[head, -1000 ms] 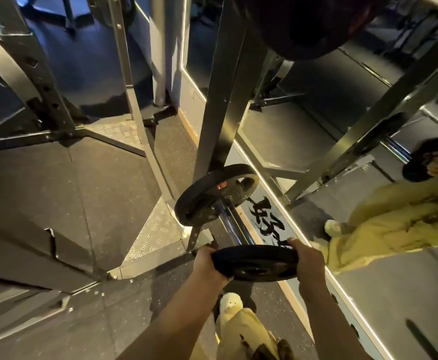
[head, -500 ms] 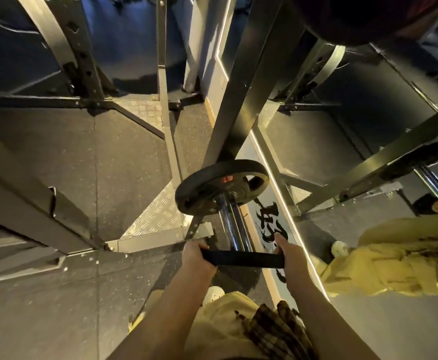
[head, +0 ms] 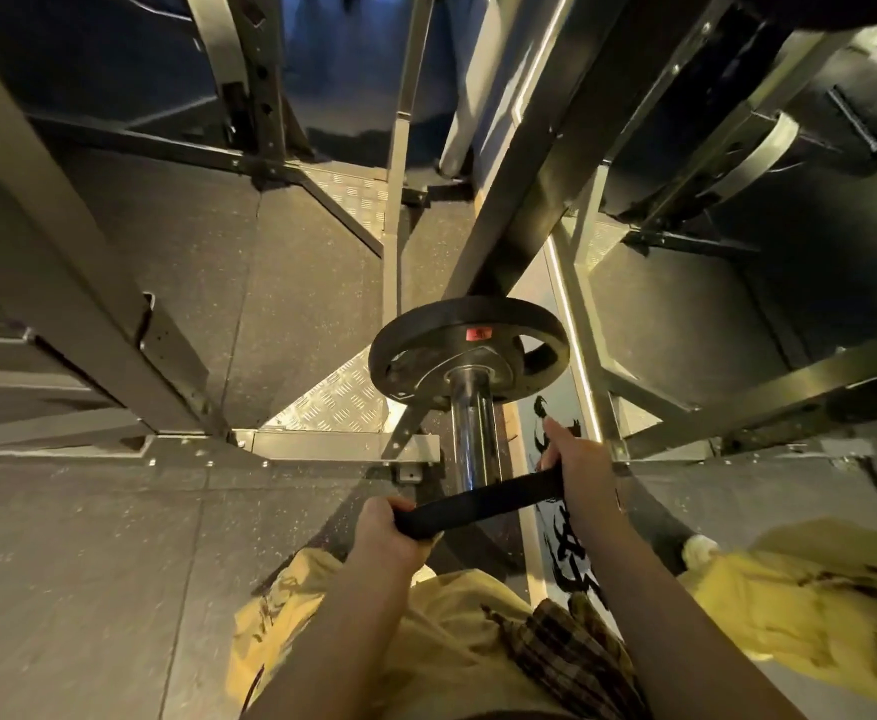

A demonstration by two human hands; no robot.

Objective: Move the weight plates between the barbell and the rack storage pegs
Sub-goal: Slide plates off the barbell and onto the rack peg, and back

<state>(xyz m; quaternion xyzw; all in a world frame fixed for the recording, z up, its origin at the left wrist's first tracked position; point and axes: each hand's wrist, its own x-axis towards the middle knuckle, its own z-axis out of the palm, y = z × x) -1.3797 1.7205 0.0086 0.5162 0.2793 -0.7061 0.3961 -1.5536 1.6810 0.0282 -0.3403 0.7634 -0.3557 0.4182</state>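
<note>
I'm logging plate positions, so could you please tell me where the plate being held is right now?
In the head view, the held plate sits low and centre, edge-on between the left hand and right hand, at the near end of the chrome sleeve.

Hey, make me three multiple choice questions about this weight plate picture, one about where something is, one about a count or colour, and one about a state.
1. Where is the held plate?
A. at the near end of the chrome sleeve
B. flat on the floor
C. on the mirror

2. How many plates already sit further along the sleeve?
A. none
B. one
C. three

3. How is the held plate gripped?
A. one hand
B. both hands, opposite edges
C. not held

Answers: 1 A, its edge crosses the sleeve's tip. 2 B, a single seated plate with a red label. 3 B, the left hand and the right hand clasp its rim.
</note>
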